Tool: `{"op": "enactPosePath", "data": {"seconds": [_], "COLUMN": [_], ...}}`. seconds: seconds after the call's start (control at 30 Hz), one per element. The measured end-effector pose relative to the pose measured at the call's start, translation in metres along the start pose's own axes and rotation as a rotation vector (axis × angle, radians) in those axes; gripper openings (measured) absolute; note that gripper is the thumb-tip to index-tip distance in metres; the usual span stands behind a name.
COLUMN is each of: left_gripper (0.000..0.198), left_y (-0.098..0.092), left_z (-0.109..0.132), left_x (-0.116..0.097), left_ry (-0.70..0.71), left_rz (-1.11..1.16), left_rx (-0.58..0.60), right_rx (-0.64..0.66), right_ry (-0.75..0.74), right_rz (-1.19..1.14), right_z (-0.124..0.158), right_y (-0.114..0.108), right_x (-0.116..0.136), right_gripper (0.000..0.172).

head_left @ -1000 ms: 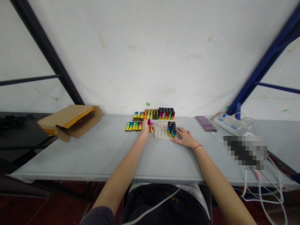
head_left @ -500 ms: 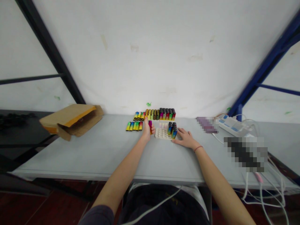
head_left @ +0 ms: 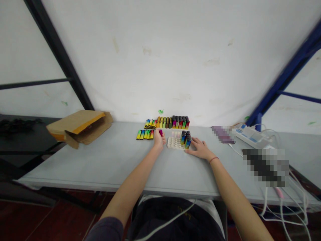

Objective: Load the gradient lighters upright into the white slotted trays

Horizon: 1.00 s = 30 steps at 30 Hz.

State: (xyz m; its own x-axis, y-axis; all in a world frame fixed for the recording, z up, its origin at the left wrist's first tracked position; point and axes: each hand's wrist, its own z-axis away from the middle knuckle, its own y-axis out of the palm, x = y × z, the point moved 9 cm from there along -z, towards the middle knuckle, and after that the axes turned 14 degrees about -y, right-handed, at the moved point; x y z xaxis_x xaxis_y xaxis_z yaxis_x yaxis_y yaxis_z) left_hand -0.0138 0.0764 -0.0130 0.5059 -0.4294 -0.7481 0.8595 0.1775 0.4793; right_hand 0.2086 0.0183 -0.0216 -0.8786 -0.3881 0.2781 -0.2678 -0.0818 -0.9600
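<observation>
My left hand [head_left: 157,140] is closed around a magenta lighter [head_left: 161,132], and only its upper part shows. Just to the right lies a pale tray [head_left: 173,143] with rows of small round sockets. Several blue-and-yellow lighters [head_left: 185,139] with black tops stand upright at its right end. My right hand [head_left: 200,148] rests on the table with spread fingers, beside the tray's right end, its thumb near the front corner. Left of my left hand, a row of rainbow-coloured lighters [head_left: 145,134] lies flat on the table.
Behind the tray stand a block of yellowish lighters [head_left: 164,122] and a block of multicoloured ones [head_left: 181,122], near the wall. More lighters [head_left: 150,124] lie beside them. An opened cardboard box [head_left: 80,125] is at left. A power strip [head_left: 249,136] and white cables [head_left: 282,211] are at right.
The magenta lighter shows less above my left hand than before, as the hand has turned or shifted slightly. My right hand stays by the tray. The whole view has shifted a little.
</observation>
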Motion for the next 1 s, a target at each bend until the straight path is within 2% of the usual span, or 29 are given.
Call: {"op": "enactPosePath", "data": {"seconds": [0.23, 0.5, 0.7, 1.0], "left_gripper": [0.039, 0.050, 0.049, 0.040], "left_y": [-0.004, 0.011, 0.011, 0.005], "left_z": [0.000, 0.003, 0.006, 0.010], "left_x": [0.001, 0.000, -0.007, -0.009], "left_ry": [0.026, 0.056, 0.126, 0.075], "left_rz": [0.024, 0.089, 0.075, 0.100], "left_rx": [-0.022, 0.108, 0.084, 0.036], "right_rx": [-0.008, -0.012, -0.009, -0.002], "right_ry": [-0.006, -0.010, -0.006, -0.005], "right_rz": [-0.006, 0.001, -0.008, -0.001], "right_z": [-0.001, 0.000, -0.001, 0.000], "right_y": [0.000, -0.001, 0.000, 0.000], "right_x": [-0.001, 0.002, 0.000, 0.001], "right_gripper": [0.080, 0.080, 0.082, 0.079]}}
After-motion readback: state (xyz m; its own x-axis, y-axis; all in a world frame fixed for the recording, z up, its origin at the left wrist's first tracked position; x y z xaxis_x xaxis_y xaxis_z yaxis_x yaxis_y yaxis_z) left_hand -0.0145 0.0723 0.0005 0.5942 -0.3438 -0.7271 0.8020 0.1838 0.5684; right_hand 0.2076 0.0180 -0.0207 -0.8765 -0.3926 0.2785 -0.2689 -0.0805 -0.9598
